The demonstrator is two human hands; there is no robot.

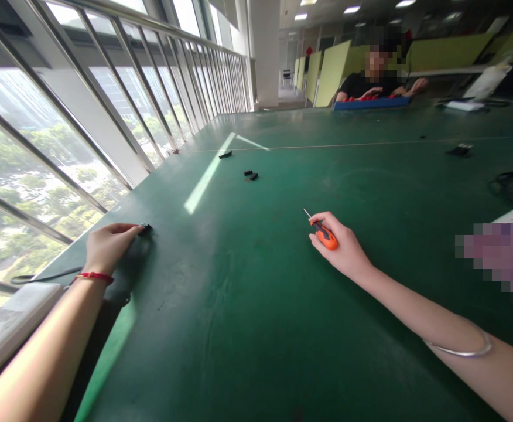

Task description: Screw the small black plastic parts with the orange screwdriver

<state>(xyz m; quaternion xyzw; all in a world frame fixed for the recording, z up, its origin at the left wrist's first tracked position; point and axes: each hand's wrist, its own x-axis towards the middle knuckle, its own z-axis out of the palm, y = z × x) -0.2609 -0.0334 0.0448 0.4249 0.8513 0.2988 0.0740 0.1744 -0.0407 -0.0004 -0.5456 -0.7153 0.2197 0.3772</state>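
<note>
Orange-and-black, bulbous-handled, thin-shafted screwdriver point(327, 237) | within my right hand point(345, 246), curled loosely round it | my left hand point(110, 245), well apart, pinches a small dark piece point(146, 229) | smooth, faintly scuffed green desk point(248, 293) beneath both

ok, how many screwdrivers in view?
1: the orange-and-black screwdriver, in the right hand, tip pointing forward. Others could be hidden by the pixelated patch at right.

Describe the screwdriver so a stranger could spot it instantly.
Find the green table, then the right hand, right of centre. It holds the screwdriver, thin shaft pointing away; a bright orange handle sets it apart from the small black pieces beyond.
</note>
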